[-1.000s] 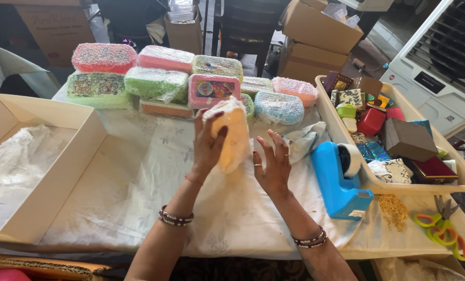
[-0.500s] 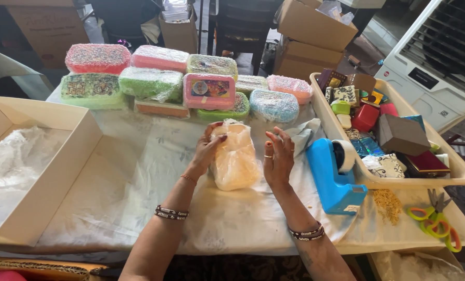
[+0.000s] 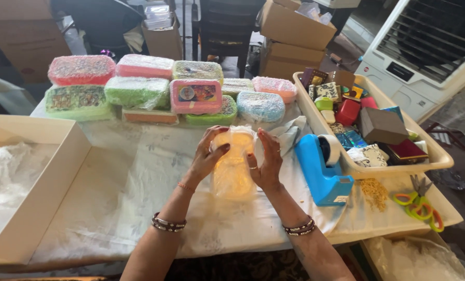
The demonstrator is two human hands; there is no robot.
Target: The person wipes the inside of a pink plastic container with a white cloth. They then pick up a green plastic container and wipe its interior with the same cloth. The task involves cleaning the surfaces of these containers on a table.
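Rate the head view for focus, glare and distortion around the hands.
Head view: even, soft daylight; the left hand and right hand are sharp; the wrapped yellow item glows softly through its plastic; mild wide-angle bending at the white box; dark background.

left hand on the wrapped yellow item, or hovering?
Touching. The head view shows the left hand with its fingers pressed against the left side of the plastic-wrapped yellow item, no gap between them; the right hand presses the opposite side.

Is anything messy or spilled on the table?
Yes. A small pile of yellowish bits lies loose on the cloth beside the blue tape dispenser, not in the tray. Nothing looks broken.
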